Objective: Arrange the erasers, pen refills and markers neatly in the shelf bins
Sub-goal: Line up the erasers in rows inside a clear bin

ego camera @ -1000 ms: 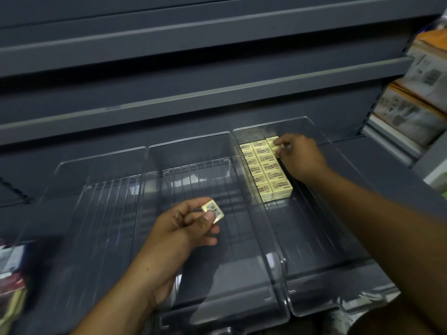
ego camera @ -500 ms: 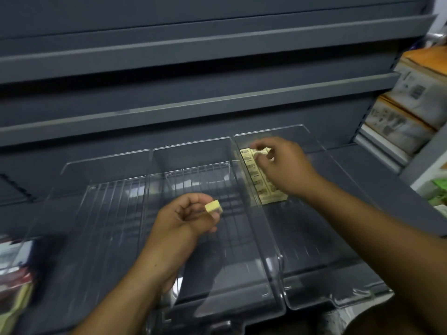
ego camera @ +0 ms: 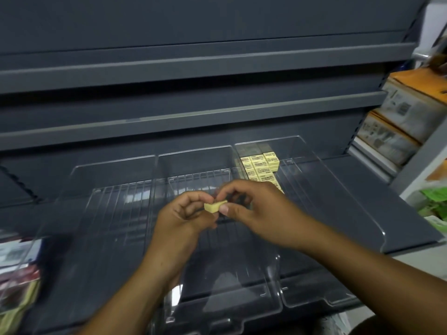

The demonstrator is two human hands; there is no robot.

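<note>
**Yellow eraser [ego camera: 214, 205] held by left hand [ego camera: 183, 213] and right hand [ego camera: 256, 209] over the middle bin [ego camera: 225, 281]**

Gripped on the near side by the left hand, fingers curled round it. Pinched at the far end by the right hand, between thumb and forefinger, other fingers loosely bent behind. Both hands closed on the same small block, knuckles nearly touching, wrists coming in from the lower corners. Held in the air above the clear middle bin, apart from its ribbed floor.

Just to the right, behind the right hand: rows of erasers [ego camera: 260, 165], same pale yellow with printed labels, packed along the left wall at the back of the clear right bin [ego camera: 321, 213]; front end of the rows hidden by the hand. To the left, a third clear bin, the left bin [ego camera: 101, 213].

All three side by side on a dark grey shelf [ego camera: 377, 201], more grey shelves [ego camera: 193, 59] above. At the far right, orange-topped boxes [ego camera: 399, 117], and green packets [ego camera: 433, 201] lower down. At the lower left edge, blurred packets [ego camera: 19, 281], contents not clear.
</note>
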